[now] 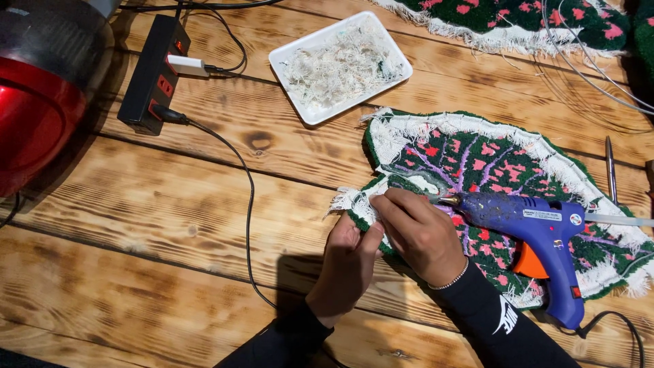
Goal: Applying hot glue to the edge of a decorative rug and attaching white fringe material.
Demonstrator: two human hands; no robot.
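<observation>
Both hands work at the folded left edge of a tufted rug piece (504, 170): the right hand (422, 235) presses its bunched fingers (395, 204) down on the white fringed backing, while the left hand (347, 262) pinches that edge from below. This green, pink and purple rug lies flat, its long axis running left to lower right. Across it rests a blue glue gun (538, 232), nozzle pointing left toward the fingers. Beyond the rug, a white tray (289, 65) of trimmings and a black power strip (151, 75) sit on the wooden table (136, 225).
</observation>
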